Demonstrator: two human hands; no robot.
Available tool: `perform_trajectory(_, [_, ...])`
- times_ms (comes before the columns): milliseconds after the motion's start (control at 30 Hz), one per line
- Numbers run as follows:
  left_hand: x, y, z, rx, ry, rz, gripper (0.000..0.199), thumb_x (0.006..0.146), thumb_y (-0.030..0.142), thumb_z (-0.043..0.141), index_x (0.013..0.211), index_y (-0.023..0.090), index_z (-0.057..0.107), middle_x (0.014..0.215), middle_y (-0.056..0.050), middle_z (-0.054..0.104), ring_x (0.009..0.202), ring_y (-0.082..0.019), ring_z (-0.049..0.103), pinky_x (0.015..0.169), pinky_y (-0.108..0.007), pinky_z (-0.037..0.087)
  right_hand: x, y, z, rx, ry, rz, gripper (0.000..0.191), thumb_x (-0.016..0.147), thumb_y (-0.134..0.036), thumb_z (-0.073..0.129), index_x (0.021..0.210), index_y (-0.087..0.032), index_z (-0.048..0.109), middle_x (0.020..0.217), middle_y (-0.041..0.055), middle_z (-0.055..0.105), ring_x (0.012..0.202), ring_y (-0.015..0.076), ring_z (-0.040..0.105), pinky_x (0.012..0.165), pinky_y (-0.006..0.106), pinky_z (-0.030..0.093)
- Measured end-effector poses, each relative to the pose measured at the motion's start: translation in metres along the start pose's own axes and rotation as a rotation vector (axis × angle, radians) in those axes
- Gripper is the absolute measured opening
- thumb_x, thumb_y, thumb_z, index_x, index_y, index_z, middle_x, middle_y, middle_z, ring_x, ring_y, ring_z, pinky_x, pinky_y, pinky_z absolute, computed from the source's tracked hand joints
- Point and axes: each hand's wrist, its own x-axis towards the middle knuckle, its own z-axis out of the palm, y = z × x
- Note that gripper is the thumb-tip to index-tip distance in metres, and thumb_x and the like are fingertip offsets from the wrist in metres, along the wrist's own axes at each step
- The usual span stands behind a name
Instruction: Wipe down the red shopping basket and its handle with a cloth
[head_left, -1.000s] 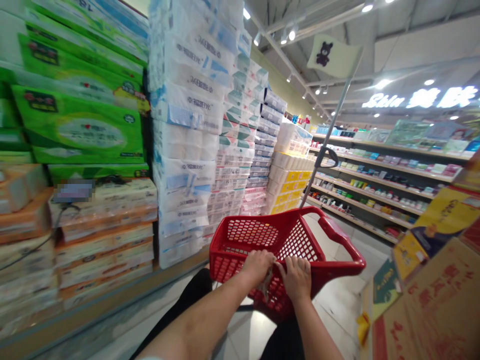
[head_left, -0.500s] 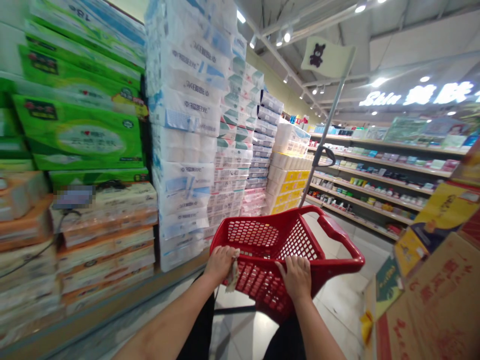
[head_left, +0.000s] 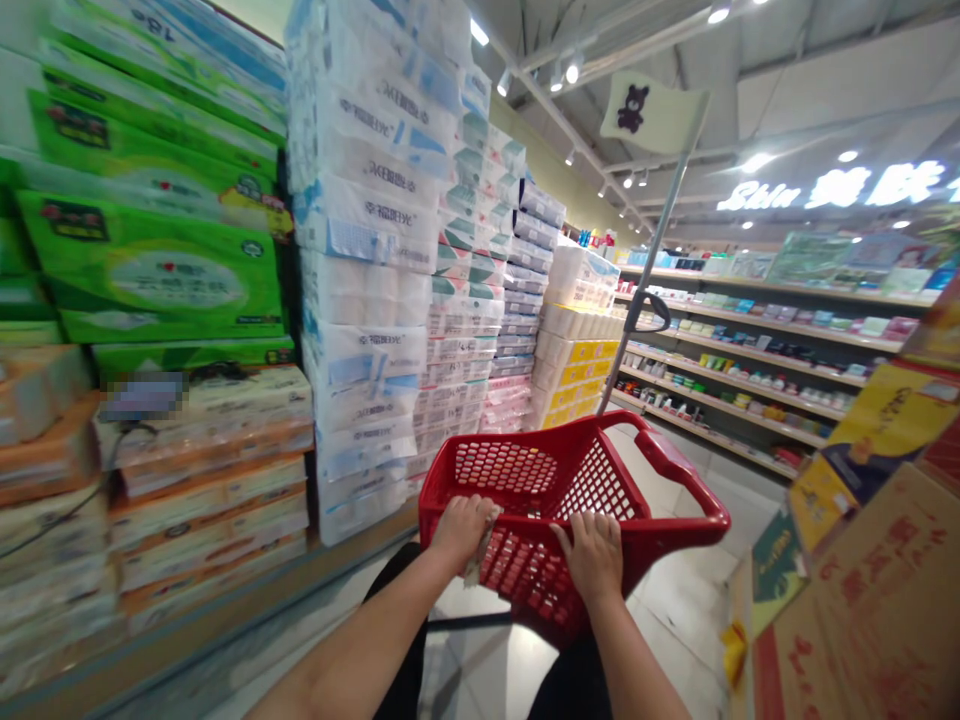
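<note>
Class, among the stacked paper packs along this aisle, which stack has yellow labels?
The stack of yellow-labelled packs, farthest down the aisle; the big green packs and the white packs with blue marks stand nearer.

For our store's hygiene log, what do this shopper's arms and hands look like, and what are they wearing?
The left hand and right hand are bare, without gloves. The left forearm and right forearm show no sleeves, watches or bands. Black trousers show below.

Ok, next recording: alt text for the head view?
The left hand and right hand grip the rim of a red shopping basket in a store aisle, beside tall stacks of tissue packs, with shelves beyond.
</note>
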Motion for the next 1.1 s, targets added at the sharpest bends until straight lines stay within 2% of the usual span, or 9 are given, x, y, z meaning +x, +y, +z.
perform_trajectory(167, [0.020, 0.043, -0.006, -0.026, -0.072, 0.069, 0.026, 0.095, 0.032, 0.034, 0.100, 0.019, 0.056, 0.091, -0.007, 0.062, 0.084, -0.021, 0.058, 0.077, -0.035, 0.043, 0.000, 0.001, -0.001, 0.005, -0.010, -0.005, 0.028, 0.092, -0.044, 0.049, 0.083, -0.020, 0.060, 0.080, 0.0048, 0.057, 0.086, 0.0223, 0.047, 0.096, 0.041, 0.029])
perform_trajectory(267, [0.028, 0.065, -0.009, -0.058, -0.085, 0.138, 0.024, 0.094, 0.033, 0.037, 0.106, 0.022, 0.055, 0.095, -0.005, 0.062, 0.084, -0.019, 0.058, 0.075, -0.032, 0.043, 0.000, 0.000, -0.001, -0.004, -0.012, -0.005, 0.029, 0.092, -0.044, 0.049, 0.083, -0.019, 0.060, 0.081, 0.0053, 0.057, 0.087, 0.0227, 0.047, 0.096, 0.041, 0.029])
perform_trajectory(400, [0.029, 0.076, -0.010, -0.091, -0.075, 0.156, 0.022, 0.093, 0.028, 0.038, 0.107, 0.023, 0.055, 0.095, -0.005, 0.062, 0.084, -0.020, 0.059, 0.074, -0.032, 0.043, 0.000, -0.001, -0.002, -0.009, -0.015, -0.009, 0.028, 0.091, -0.044, 0.050, 0.082, -0.020, 0.060, 0.081, 0.0053, 0.058, 0.087, 0.0230, 0.047, 0.095, 0.041, 0.030])
perform_trajectory(567, [0.017, 0.054, -0.008, -0.076, -0.049, 0.134, 0.025, 0.093, 0.022, 0.035, 0.107, 0.023, 0.056, 0.094, -0.005, 0.062, 0.086, -0.020, 0.057, 0.080, -0.034, 0.039, -0.001, 0.000, -0.001, -0.009, -0.013, -0.008, 0.029, 0.091, -0.044, 0.050, 0.082, -0.019, 0.060, 0.081, 0.0054, 0.057, 0.087, 0.0230, 0.047, 0.095, 0.041, 0.030])
perform_trajectory(767, [-0.006, 0.003, -0.003, -0.010, 0.002, 0.051, 0.027, 0.092, 0.021, 0.036, 0.110, 0.024, 0.055, 0.098, -0.005, 0.061, 0.090, -0.021, 0.055, 0.084, -0.038, 0.036, -0.001, 0.000, 0.000, -0.004, -0.009, -0.008, 0.030, 0.092, -0.045, 0.048, 0.081, -0.020, 0.059, 0.080, 0.0054, 0.056, 0.087, 0.0232, 0.046, 0.096, 0.041, 0.029])
perform_trajectory(933, [-0.022, -0.037, 0.000, 0.036, 0.041, -0.054, 0.029, 0.090, 0.017, 0.036, 0.111, 0.023, 0.056, 0.102, -0.005, 0.061, 0.097, -0.020, 0.054, 0.094, -0.039, 0.031, -0.001, 0.000, 0.001, -0.002, 0.000, -0.005, 0.031, 0.092, -0.045, 0.048, 0.079, -0.020, 0.059, 0.081, 0.0055, 0.057, 0.086, 0.0230, 0.046, 0.097, 0.041, 0.029])
perform_trajectory(1100, [-0.028, -0.049, 0.001, 0.037, 0.040, -0.117, 0.028, 0.090, 0.019, 0.037, 0.109, 0.022, 0.057, 0.103, -0.005, 0.061, 0.098, -0.021, 0.054, 0.096, -0.038, 0.032, -0.001, 0.001, 0.000, 0.003, -0.012, -0.009, 0.030, 0.092, -0.045, 0.047, 0.078, -0.020, 0.058, 0.080, 0.0051, 0.056, 0.085, 0.0224, 0.046, 0.095, 0.041, 0.029])
